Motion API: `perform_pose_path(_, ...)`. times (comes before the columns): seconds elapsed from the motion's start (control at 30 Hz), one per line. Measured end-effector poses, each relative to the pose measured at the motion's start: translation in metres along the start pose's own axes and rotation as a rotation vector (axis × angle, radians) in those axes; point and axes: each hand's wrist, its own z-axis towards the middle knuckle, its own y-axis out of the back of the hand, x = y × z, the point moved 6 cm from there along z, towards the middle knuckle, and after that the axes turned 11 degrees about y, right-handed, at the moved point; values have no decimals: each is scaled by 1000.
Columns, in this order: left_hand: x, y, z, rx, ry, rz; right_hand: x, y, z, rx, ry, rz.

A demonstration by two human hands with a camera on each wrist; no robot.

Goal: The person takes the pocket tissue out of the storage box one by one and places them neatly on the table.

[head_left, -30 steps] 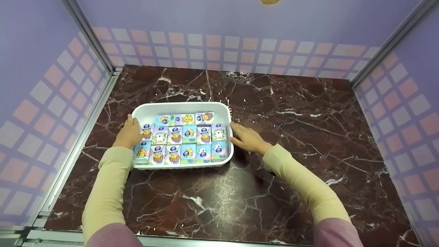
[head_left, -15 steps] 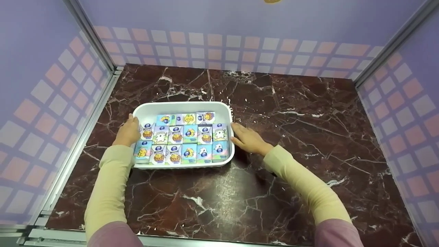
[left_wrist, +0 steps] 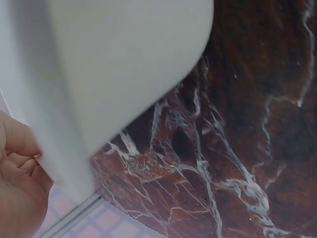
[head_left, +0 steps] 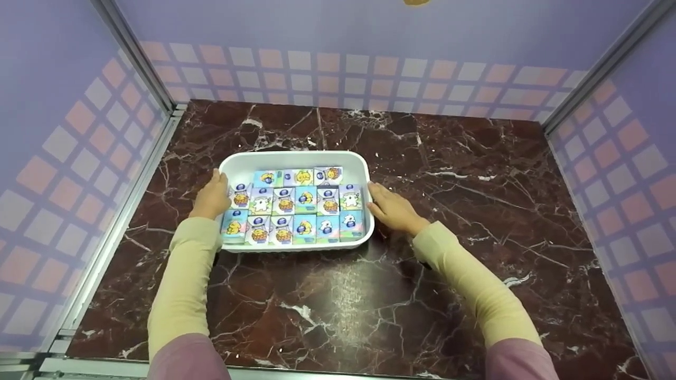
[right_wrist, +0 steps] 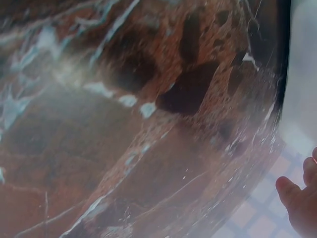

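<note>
A white plastic tray with rounded corners holds rows of small printed cartons in purple, blue and white. They carry cartoon animals and dark blue logos. My left hand grips the tray's left rim, its fingers curled at the edge in the left wrist view. Against the opposite side, my right hand presses with its fingers extended. The tray's pale wall fills the upper left of the left wrist view. Only the thumb and part of the fingers of the right hand show in the right wrist view.
The tray is over a dark red marble-patterned tabletop with white veins. Purple panels with pink and white squares enclose the back and sides. A metal rail runs along the left edge.
The tray with its cartons has moved to the right and slightly away from me during the last half second. Both hands have moved along with it, keeping their places at its sides.
</note>
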Motion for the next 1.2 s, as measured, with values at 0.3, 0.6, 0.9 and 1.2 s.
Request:
perform_pose_path(0.3, 5, -7, 0, -57, -48, 24, 1, 4, 1, -34, 10, -13)
perform_pose_path(0.6, 7, -14, -2, -176, -119, 24, 30, 13, 8, -113, 149, -136)
perform_pose_path(0.9, 7, -20, -3, -205, -123, 14, 62, -6, 13, 98, 247, -128)
perform_pose_path(1.2, 6, -18, -3, -269, -135, 4, 66, -12, 18, 207, 194, -179)
